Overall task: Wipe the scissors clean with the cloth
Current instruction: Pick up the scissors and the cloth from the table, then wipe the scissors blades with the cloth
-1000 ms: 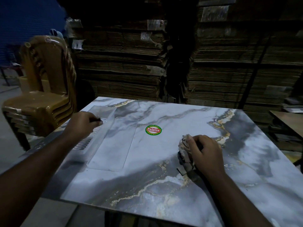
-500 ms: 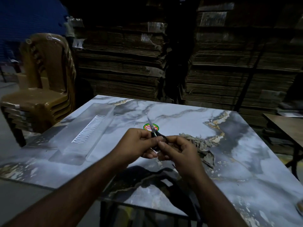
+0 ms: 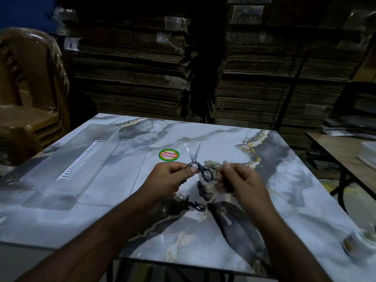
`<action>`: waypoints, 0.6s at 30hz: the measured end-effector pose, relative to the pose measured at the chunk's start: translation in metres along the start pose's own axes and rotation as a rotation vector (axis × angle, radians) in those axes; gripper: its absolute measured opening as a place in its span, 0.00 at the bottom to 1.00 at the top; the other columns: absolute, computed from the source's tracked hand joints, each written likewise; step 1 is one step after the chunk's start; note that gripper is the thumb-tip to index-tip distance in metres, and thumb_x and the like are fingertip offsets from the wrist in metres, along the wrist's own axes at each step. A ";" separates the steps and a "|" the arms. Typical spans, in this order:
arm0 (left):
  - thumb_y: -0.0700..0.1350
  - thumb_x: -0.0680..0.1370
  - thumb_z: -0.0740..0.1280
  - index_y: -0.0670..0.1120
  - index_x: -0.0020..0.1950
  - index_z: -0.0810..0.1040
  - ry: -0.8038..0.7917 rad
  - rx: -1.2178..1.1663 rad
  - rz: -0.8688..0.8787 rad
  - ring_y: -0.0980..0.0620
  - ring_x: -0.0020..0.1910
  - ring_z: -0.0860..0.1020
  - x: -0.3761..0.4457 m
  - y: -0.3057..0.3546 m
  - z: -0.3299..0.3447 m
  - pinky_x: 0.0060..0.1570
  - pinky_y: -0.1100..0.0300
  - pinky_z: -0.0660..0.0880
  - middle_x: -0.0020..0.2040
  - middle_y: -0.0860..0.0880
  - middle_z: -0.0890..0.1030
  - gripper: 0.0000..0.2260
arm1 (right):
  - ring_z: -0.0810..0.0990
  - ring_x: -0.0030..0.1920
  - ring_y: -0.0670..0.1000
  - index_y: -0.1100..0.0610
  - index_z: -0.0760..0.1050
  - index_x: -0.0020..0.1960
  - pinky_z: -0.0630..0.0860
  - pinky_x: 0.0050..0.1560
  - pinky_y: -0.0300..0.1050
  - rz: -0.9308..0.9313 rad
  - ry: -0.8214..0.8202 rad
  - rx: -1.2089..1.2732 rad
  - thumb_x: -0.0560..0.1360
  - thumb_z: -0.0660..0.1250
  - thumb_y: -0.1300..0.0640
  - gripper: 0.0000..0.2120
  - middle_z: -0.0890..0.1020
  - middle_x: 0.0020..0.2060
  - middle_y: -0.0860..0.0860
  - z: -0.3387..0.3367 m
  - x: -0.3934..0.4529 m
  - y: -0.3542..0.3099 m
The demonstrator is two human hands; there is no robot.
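Small scissors (image 3: 198, 163) with black handles and thin shiny blades are held above the marble-patterned table (image 3: 284, 180). The blades are spread in a narrow V and point away from me. My left hand (image 3: 171, 178) pinches one handle loop. My right hand (image 3: 238, 180) grips a crumpled, dirty grey-beige cloth (image 3: 209, 180) that hangs just behind and below the other handle loop. The cloth touches the handle area; the blades are bare.
A clear plastic tray (image 3: 81, 165) with a white ribbed strip lies on the table's left part. A round red-and-green sticker (image 3: 168, 155) is near the centre. Stacked brown chairs (image 3: 26, 102) stand left, cardboard stacks (image 3: 142, 68) behind, another table (image 3: 345, 151) right, a white roll (image 3: 362, 243) at the right edge.
My left hand left the tray and brought the scissors to the middle. My right hand lifted the cloth off the table up to them. The blades have opened slightly.
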State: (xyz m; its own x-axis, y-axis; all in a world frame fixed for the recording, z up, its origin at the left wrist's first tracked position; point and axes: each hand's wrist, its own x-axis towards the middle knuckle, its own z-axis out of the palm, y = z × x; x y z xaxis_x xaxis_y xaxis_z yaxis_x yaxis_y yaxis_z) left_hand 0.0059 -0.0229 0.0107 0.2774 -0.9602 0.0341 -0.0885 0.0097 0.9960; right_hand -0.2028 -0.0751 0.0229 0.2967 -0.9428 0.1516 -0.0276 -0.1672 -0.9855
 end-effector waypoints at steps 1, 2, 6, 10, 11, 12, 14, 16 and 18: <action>0.50 0.77 0.75 0.44 0.48 0.89 0.011 -0.026 -0.006 0.54 0.28 0.64 0.005 0.000 0.002 0.29 0.63 0.61 0.28 0.54 0.68 0.09 | 0.83 0.34 0.46 0.56 0.83 0.48 0.80 0.36 0.39 -0.101 0.065 -0.213 0.84 0.68 0.55 0.09 0.85 0.34 0.48 -0.011 0.009 -0.002; 0.50 0.77 0.75 0.44 0.48 0.89 0.025 -0.045 -0.015 0.54 0.28 0.62 0.010 0.000 0.005 0.28 0.62 0.60 0.28 0.54 0.67 0.09 | 0.83 0.36 0.44 0.53 0.84 0.47 0.79 0.37 0.38 -0.191 0.120 -0.419 0.82 0.71 0.55 0.06 0.85 0.35 0.46 -0.022 0.020 -0.004; 0.49 0.77 0.75 0.44 0.47 0.89 0.084 -0.036 -0.023 0.54 0.25 0.62 0.031 -0.001 0.012 0.28 0.61 0.59 0.24 0.56 0.65 0.09 | 0.85 0.51 0.46 0.47 0.85 0.56 0.78 0.47 0.42 -0.157 -0.024 -0.986 0.78 0.74 0.44 0.10 0.87 0.52 0.43 -0.037 0.060 -0.009; 0.47 0.79 0.72 0.45 0.43 0.88 0.089 0.045 0.001 0.56 0.23 0.63 0.044 -0.004 0.019 0.28 0.61 0.60 0.21 0.57 0.67 0.08 | 0.82 0.62 0.52 0.48 0.80 0.69 0.79 0.60 0.50 -0.050 -0.277 -1.103 0.77 0.71 0.37 0.24 0.83 0.65 0.49 -0.028 0.088 0.000; 0.45 0.81 0.71 0.43 0.44 0.87 0.076 0.072 0.022 0.60 0.21 0.66 0.044 -0.006 0.020 0.27 0.64 0.63 0.20 0.58 0.70 0.09 | 0.82 0.60 0.52 0.48 0.82 0.65 0.80 0.59 0.51 -0.068 -0.300 -1.119 0.77 0.72 0.38 0.21 0.84 0.61 0.49 -0.025 0.090 0.005; 0.43 0.82 0.70 0.41 0.46 0.86 0.060 0.099 0.046 0.62 0.20 0.69 0.044 -0.008 0.022 0.26 0.69 0.64 0.19 0.59 0.72 0.09 | 0.82 0.56 0.52 0.49 0.84 0.59 0.79 0.55 0.51 -0.090 -0.303 -1.136 0.77 0.72 0.39 0.17 0.84 0.56 0.49 -0.023 0.092 0.011; 0.42 0.83 0.68 0.38 0.48 0.86 0.038 0.124 0.068 0.66 0.21 0.72 0.042 -0.013 0.022 0.26 0.74 0.66 0.19 0.61 0.74 0.10 | 0.80 0.47 0.51 0.51 0.80 0.48 0.77 0.47 0.49 -0.115 -0.266 -1.045 0.76 0.75 0.45 0.10 0.81 0.47 0.49 -0.022 0.091 0.024; 0.45 0.83 0.69 0.43 0.45 0.86 0.041 0.112 0.062 0.64 0.22 0.73 0.043 -0.015 0.020 0.28 0.72 0.68 0.21 0.59 0.75 0.10 | 0.80 0.37 0.48 0.52 0.75 0.43 0.75 0.38 0.46 -0.094 -0.217 -0.846 0.75 0.75 0.53 0.09 0.82 0.40 0.49 -0.023 0.090 0.032; 0.47 0.82 0.69 0.44 0.42 0.86 0.052 0.048 0.017 0.54 0.27 0.78 0.049 -0.018 0.016 0.28 0.62 0.73 0.29 0.52 0.81 0.11 | 0.77 0.30 0.46 0.52 0.72 0.41 0.72 0.33 0.45 -0.122 -0.123 -0.673 0.74 0.72 0.58 0.09 0.80 0.33 0.50 -0.022 0.091 0.034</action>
State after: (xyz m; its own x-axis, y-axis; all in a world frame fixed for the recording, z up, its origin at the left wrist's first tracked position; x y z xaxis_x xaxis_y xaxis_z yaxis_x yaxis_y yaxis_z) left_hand 0.0056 -0.0744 -0.0072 0.3243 -0.9443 0.0563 -0.1388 0.0113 0.9903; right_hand -0.1981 -0.1726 0.0047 0.4404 -0.8730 0.2096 -0.5610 -0.4499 -0.6949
